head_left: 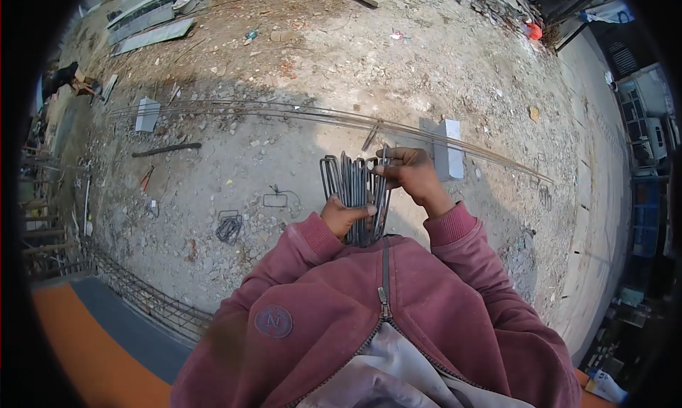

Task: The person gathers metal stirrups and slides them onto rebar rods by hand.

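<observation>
Stony ground (291, 144), long rods (408, 129) across it, steel loops (357, 188) held above.
Left hand (344, 216): grip clamped round the bunched steel loops, before the jacket (334, 294). Right hand (413, 175): grip pinched on their upper right edge.

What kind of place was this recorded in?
Likely an outdoor construction site: long steel rods laid over pale blocks, a rebar cage, and rubble-strewn bare ground.

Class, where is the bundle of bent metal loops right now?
Near the centre of the head view, the bundle of bent metal loops is gripped in the left hand, with the right hand fingering its right side.
</observation>
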Demonstrator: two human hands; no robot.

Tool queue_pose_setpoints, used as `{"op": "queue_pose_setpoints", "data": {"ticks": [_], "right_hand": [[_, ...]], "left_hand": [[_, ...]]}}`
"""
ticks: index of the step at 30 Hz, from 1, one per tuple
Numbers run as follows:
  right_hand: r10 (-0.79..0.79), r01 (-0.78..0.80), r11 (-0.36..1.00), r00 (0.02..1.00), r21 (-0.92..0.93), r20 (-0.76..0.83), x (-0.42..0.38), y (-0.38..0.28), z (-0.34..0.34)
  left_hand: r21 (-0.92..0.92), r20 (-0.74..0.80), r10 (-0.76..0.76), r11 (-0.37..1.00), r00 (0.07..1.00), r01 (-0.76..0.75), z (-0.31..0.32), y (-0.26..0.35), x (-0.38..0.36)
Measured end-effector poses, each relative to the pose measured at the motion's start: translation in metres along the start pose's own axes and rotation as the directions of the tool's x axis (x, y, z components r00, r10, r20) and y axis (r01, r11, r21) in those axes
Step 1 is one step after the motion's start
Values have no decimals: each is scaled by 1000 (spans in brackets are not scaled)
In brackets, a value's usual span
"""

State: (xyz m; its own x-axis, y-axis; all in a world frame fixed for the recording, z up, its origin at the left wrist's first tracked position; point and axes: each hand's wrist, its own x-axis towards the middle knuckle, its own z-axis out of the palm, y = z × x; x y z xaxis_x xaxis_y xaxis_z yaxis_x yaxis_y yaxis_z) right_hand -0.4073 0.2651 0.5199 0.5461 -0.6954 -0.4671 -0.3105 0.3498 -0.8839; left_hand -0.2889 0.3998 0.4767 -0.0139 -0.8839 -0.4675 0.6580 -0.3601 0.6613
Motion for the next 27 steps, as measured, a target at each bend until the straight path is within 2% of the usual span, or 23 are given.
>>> {"op": "queue_pose_setpoints", "data": {"ticks": [3, 6, 9, 10, 11, 13, 14, 16, 19, 20, 22, 23, 25, 27], "right_hand": [[21, -17, 998, 998, 57, -63, 4, 7, 4], [71, -54, 989, 989, 135, -127, -5, 1, 2], [70, -48, 987, 987, 156, -142, -4, -1, 6], [79, -56, 984, 988, 170, -135, -2, -2, 10], [81, -55, 979, 989, 194, -126, -3, -4, 15], [95, -72, 988, 980, 134, -173, 1, 5, 21], [-3, -6, 999, 976, -42, -216, -3, 4, 18], [-193, 86, 916, 950, -391, -244, -14, 0, 10], [-41, -58, 967, 926, -248, -376, -33, 10, -16], [30, -88, 986, 925, -138, -379, -40, 14, -28], [156, -136, 987, 922, 82, -354, -55, 22, -58], [178, -137, 982, 910, 132, -375, -64, 23, -73], [218, -131, 964, 886, 231, -410, -82, 23, -105], [146, -26, 969, 862, 246, -485, -94, 30, -142]], "left_hand": [[24, -46, -76, 997, 996, 77, -19, 9, 6], [-177, 10, -220, 960, 975, 218, -32, 32, 14], [-137, 28, -223, 965, 974, 224, -43, 31, 32], [-84, -3, -246, 966, 969, 245, -32, 42, 32], [15, 35, -206, 979, 978, 205, -29, 42, 37], [201, 127, -132, 974, 983, 105, -21, 41, 47], [114, 126, -201, 976, 971, 188, -15, 40, 50], [137, 142, -269, 958, 953, 251, -6, 34, 59], [89, 191, -332, 943, 924, 321, 2, 10, 74], [59, 211, -342, 939, 916, 338, 5, 3, 80], [-12, 145, -359, 931, 922, 364, 26, 4, 87], [-49, 107, -365, 927, 925, 372, 36, 4, 91], [-11, 116, -334, 941, 935, 338, 52, 0, 105], [39, 115, -309, 951, 944, 307, 74, -8, 121]]}}
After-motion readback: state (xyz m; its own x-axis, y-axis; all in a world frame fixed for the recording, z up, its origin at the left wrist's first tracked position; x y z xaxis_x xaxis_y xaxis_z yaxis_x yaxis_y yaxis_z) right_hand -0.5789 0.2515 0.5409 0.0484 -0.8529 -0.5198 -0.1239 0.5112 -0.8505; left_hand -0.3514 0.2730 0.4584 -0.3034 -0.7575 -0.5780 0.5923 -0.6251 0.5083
